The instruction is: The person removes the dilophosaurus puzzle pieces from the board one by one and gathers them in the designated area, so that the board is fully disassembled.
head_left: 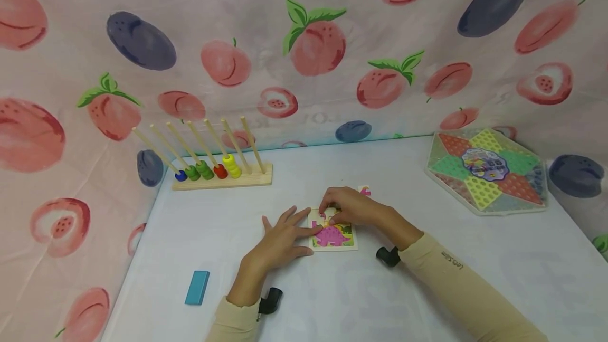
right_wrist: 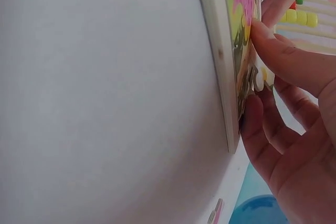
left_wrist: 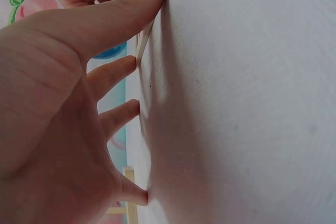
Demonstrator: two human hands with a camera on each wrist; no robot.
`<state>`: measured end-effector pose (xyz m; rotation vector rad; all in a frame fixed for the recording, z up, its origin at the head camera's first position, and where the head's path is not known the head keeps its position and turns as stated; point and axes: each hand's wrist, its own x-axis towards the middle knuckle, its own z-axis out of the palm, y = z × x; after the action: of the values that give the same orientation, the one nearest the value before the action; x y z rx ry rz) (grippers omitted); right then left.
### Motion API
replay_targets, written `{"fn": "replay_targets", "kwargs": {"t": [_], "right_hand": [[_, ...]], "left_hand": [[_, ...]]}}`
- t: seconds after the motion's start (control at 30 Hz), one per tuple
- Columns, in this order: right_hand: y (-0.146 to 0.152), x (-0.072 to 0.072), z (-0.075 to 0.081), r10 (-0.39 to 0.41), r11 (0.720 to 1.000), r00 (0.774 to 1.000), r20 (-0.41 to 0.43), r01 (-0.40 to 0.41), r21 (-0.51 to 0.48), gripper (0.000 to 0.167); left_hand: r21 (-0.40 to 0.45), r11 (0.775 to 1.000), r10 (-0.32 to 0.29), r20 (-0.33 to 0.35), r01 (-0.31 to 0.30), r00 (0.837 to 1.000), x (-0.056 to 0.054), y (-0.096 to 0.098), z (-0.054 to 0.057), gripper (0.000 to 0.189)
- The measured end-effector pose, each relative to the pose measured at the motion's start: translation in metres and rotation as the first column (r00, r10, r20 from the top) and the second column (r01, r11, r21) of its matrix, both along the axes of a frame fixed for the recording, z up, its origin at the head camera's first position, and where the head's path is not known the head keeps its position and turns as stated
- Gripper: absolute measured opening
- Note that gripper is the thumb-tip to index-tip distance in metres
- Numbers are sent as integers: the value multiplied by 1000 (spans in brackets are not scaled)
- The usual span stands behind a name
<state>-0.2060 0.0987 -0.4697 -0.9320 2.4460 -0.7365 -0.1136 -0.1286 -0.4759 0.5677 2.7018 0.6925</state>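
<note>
Fingers of the right hand point(head_left: 353, 206) pinch a small jigsaw piece point(right_wrist: 268, 75) over the pink dinosaur puzzle point(head_left: 332, 237), just below the frame's centre. The left hand point(head_left: 279, 241) has its fingers spread, touching the puzzle's left side. Another piece point(head_left: 364, 190) lies near, above right. The bench point(head_left: 332, 305) also carries a bead rack point(head_left: 261, 171), left, and a star-patterned checkers board point(head_left: 518, 160), right.

Puzzle board point(head_left: 335, 249) on tabletop point(head_left: 323, 300); loose piece point(head_left: 364, 190) just behind it, rightward. Bead rack point(head_left: 223, 184) farther back, left; game board point(head_left: 486, 170) back right. Block point(head_left: 197, 287) front left. Cloth point(head_left: 190, 70) behind all.
</note>
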Motion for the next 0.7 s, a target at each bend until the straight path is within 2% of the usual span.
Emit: {"fn": "replay_targets", "kwargs": {"t": [0.27, 0.7], "right_hand": [[0, -1, 0, -16, 1000, 1000, 23, 15, 11, 25], [0, 1, -2, -10, 1000, 1000, 2, 10, -12, 26]], "left_hand": [[-1, 1000, 4, -5, -4, 1000, 0, 0, 0, 52], [-7, 1000, 0, -5, 0, 1000, 0, -1, -2, 52]]}}
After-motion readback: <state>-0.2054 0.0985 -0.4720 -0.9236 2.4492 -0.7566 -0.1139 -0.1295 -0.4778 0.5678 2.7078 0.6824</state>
